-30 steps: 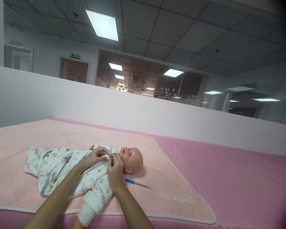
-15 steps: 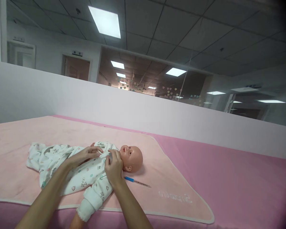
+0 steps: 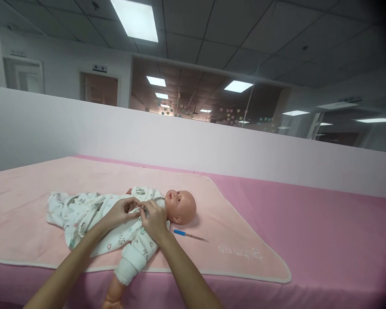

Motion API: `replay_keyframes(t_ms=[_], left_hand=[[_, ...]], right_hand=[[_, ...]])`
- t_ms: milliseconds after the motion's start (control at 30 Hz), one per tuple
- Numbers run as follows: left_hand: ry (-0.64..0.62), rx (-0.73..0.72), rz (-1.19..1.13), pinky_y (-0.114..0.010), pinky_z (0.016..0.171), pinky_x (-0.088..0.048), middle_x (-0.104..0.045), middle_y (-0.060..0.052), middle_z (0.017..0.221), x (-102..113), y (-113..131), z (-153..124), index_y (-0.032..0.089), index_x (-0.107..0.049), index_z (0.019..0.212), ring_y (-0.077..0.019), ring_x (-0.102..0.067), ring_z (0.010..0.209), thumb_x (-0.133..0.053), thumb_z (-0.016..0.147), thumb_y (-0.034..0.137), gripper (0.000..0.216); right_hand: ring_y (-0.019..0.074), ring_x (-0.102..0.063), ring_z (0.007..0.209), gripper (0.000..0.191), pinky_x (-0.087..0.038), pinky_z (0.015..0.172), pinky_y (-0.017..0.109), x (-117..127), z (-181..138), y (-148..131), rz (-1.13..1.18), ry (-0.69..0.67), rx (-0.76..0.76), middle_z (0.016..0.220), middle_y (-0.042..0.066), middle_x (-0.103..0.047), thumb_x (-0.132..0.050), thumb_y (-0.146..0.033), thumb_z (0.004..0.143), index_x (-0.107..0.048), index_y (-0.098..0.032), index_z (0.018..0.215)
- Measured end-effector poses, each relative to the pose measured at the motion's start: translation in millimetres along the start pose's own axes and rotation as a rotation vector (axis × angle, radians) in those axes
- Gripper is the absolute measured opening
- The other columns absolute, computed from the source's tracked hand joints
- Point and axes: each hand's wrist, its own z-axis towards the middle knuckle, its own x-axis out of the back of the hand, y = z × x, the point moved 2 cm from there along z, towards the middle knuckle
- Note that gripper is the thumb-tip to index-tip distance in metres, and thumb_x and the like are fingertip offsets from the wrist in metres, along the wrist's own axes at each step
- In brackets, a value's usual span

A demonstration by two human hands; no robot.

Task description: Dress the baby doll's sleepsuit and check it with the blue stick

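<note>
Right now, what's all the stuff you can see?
Doll: one, tan, lying on blanket
Clothes: one set, white patterned, on doll
Thin stick: one, blue-ended, near doll's head
Blanket: one, peach, under doll
Sheet: one, pink, under blanket
Barrier: one, white, behind
Heart shapes: many, pastel, above barrier
Door: one, brown, back left
Ceiling: one, grey, overhead
Lights: several, white, overhead
Left hand: one, bare, at doll's chest
Right hand: one, bare, nearer doll's head
</note>
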Motion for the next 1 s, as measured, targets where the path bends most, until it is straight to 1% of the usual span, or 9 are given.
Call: replay_keyframes(t_ms=[67,200,300,400,533,667,767,900,1000], left_hand=[[-0.012,0.003,-0.009,-0.021,0.048,-0.027,-0.034,0.007,0.058,0.4,0.3,-0.3,0.017,-0.059,0.085,-0.0088,-0.034,0.051,-0.063,0.071,0.035,0.023],[-0.055,0.003,-0.075,-0.021,0.051,-0.033,-0.042,0.005,0.064,1.3,-1.4,-0.1,0.017,-0.057,0.09,-0.0097,-0.04,0.056,-0.062,0.068,0.025,0.023],[-0.041,0.0,-0.092,-0.021,0.054,-0.036,-0.046,0.004,0.067,1.2,-3.9,0.0,0.018,-0.056,0.091,-0.0104,-0.043,0.059,-0.06,0.067,0.02,0.024],[-0.006,-0.012,-0.056,-0.021,0.054,-0.035,-0.046,0.004,0.066,0.2,-5.5,-0.4,0.018,-0.056,0.089,-0.0105,-0.043,0.059,-0.057,0.066,0.018,0.023],[0.046,-0.039,0.03,-0.02,0.052,-0.033,-0.042,0.006,0.061,-2.2,-5.0,-1.2,0.018,-0.056,0.085,-0.0098,-0.039,0.057,-0.056,0.066,0.018,0.019],[0.087,-0.051,0.077,-0.02,0.05,-0.031,-0.041,0.007,0.059,-3.6,-5.0,-1.5,0.019,-0.056,0.083,-0.0094,-0.037,0.054,-0.056,0.067,0.02,0.016],[0.077,-0.031,0.046,-0.02,0.049,-0.03,-0.041,0.007,0.059,-2.4,-6.2,-0.8,0.018,-0.056,0.084,-0.009,-0.035,0.053,-0.059,0.067,0.023,0.019],[0.041,-0.004,-0.027,-0.02,0.048,-0.028,-0.038,0.008,0.056,1.0,-3.9,-0.3,0.018,-0.056,0.085,-0.0089,-0.033,0.051,-0.061,0.069,0.03,0.02],[0.013,0.008,-0.067,-0.02,0.048,-0.027,-0.037,0.008,0.054,2.5,0.0,-1.0,0.018,-0.056,0.084,-0.0088,-0.033,0.05,-0.062,0.07,0.03,0.019]], right_hand=[[0.0122,-0.059,0.081,0.021,-0.04,0.064,0.02,-0.3,-0.7,0.0,-0.01,0.013,0.005,0.091,0.0,-0.063,-0.045,-0.02,0.084,-0.06,-0.023,0.1],[0.0119,-0.059,0.081,0.023,-0.04,0.064,0.02,-1.4,-1.0,1.0,-0.03,0.036,0.013,0.09,0.0,-0.063,-0.047,-0.019,0.083,-0.059,-0.023,0.102],[0.0116,-0.059,0.08,0.023,-0.039,0.063,0.02,-3.3,-0.9,2.7,-0.023,0.041,0.008,0.091,0.0,-0.063,-0.048,-0.02,0.082,-0.058,-0.023,0.103],[0.0119,-0.06,0.078,0.019,-0.038,0.061,0.021,-5.1,-1.2,4.1,-0.012,0.042,-0.004,0.09,-0.001,-0.063,-0.049,-0.021,0.082,-0.06,-0.023,0.097],[0.0118,-0.059,0.077,0.017,-0.037,0.061,0.022,-5.5,-1.4,3.9,-0.005,0.048,-0.005,0.09,-0.001,-0.064,-0.049,-0.021,0.082,-0.06,-0.024,0.094],[0.0115,-0.059,0.077,0.016,-0.037,0.062,0.022,-4.8,-1.1,3.1,-0.019,0.039,-0.011,0.09,-0.001,-0.063,-0.049,-0.02,0.082,-0.06,-0.024,0.093],[0.0112,-0.059,0.078,0.016,-0.037,0.061,0.021,-4.6,-1.2,3.2,-0.025,0.029,-0.012,0.089,-0.002,-0.063,-0.049,-0.021,0.082,-0.06,-0.024,0.093],[0.0105,-0.059,0.077,0.015,-0.036,0.061,0.021,-4.9,-1.5,4.1,-0.023,0.029,-0.014,0.089,-0.002,-0.063,-0.047,-0.022,0.085,-0.06,-0.024,0.093],[0.01,-0.059,0.075,0.015,-0.036,0.06,0.021,-5.6,-1.8,4.4,-0.034,0.033,-0.013,0.089,-0.003,-0.062,-0.046,-0.023,0.087,-0.06,-0.024,0.092]])
